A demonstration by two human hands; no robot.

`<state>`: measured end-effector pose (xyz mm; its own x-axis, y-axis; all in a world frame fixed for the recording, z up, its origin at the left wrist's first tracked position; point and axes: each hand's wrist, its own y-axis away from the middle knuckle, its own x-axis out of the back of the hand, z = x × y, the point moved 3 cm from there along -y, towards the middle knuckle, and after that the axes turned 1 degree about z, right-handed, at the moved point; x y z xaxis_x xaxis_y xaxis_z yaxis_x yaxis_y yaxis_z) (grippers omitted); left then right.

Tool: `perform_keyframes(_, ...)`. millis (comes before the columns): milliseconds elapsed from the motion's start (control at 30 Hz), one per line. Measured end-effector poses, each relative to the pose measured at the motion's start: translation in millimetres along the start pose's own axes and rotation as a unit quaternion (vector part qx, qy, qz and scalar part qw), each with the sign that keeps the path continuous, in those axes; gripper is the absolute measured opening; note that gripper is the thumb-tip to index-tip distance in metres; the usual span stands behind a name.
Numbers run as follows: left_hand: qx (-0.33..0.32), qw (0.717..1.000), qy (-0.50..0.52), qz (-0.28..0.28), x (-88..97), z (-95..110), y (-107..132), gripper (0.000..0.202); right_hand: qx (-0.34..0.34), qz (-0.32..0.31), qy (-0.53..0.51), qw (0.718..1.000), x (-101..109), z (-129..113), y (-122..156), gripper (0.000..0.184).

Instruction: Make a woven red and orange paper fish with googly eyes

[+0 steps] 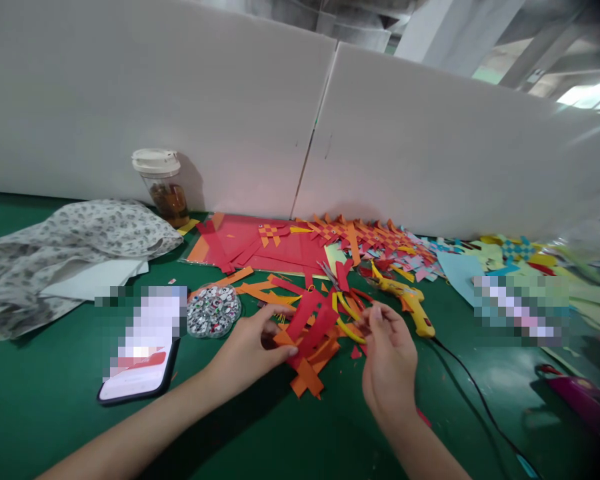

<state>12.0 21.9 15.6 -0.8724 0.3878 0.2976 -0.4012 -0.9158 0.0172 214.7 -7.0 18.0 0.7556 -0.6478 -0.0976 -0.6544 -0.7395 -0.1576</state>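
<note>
Woven red and orange paper strips (316,331) are pinched at their left edge between the thumb and fingers of my left hand (250,343). My right hand (393,353) is closed at the right of the weave, its fingertips pressed together; what they hold, if anything, is hidden. Just beside those fingertips lie scissors (349,308) with yellow handles, blades pointing away from me. Loose orange strips (260,291) are scattered behind the weave. A yellow glue gun (415,308) lies to the right of my right hand, its black cord running toward me.
At left are a phone (143,360), a clear case of googly eyes (213,311), a patterned cloth (95,230) and a lidded drink cup (164,190). Red paper sheets (240,241) and woven paper fish (365,237) lie along the white partition (220,113). A purple tool (580,397) lies right.
</note>
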Motion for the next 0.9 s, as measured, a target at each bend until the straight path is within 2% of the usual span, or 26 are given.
perform_keyframes(67,0.01,1.0,0.021,0.02,1.6,-1,-1,0.041,-0.006,-0.036,0.012,0.999,-3,-1,-1,0.04)
perform_keyframes(133,0.011,0.998,0.049,0.037,2.7,0,-2,0.038,-0.027,-0.114,0.046,0.992,-10,-1,5,0.039)
perform_keyframes(200,0.005,0.996,0.075,0.04,2.3,3,0,0.035,-0.052,-0.214,0.087,0.972,-17,-2,15,0.032)
perform_keyframes(267,-0.002,0.995,0.093,0.031,0.8,5,2,0.034,-0.041,-0.312,0.114,0.942,-25,-5,27,0.029)
perform_keyframes(300,-0.004,0.995,0.099,0.025,-0.1,5,3,0.033,-0.029,-0.35,0.125,0.928,-27,-7,32,0.027)
perform_keyframes(367,-0.005,0.994,0.111,0.022,-0.8,5,3,0.031,-0.02,-0.386,0.139,0.912,-30,-8,37,0.023)
perform_keyframes(433,0.006,0.99,0.138,0.027,0.0,3,1,0.031,-0.017,-0.379,0.155,0.912,-30,-6,37,0.023)
perform_keyframes(567,0.05,0.98,0.186,0.057,6.5,0,-5,0.035,-0.002,-0.307,0.159,0.938,-24,0,28,0.018)
perform_keyframes(633,0.062,0.976,0.203,0.043,8.3,2,-7,0.035,0.01,-0.292,0.148,0.945,-22,0,24,0.017)
perform_keyframes(767,0.08,0.963,0.256,-0.03,6.2,3,-8,0.033,0.027,-0.313,0.172,0.934,-22,-4,23,0.015)
perform_keyframes(900,0.105,0.955,0.276,-0.034,8.3,-4,-10,0.039,0.014,-0.348,0.209,0.914,-24,-6,22,0.016)
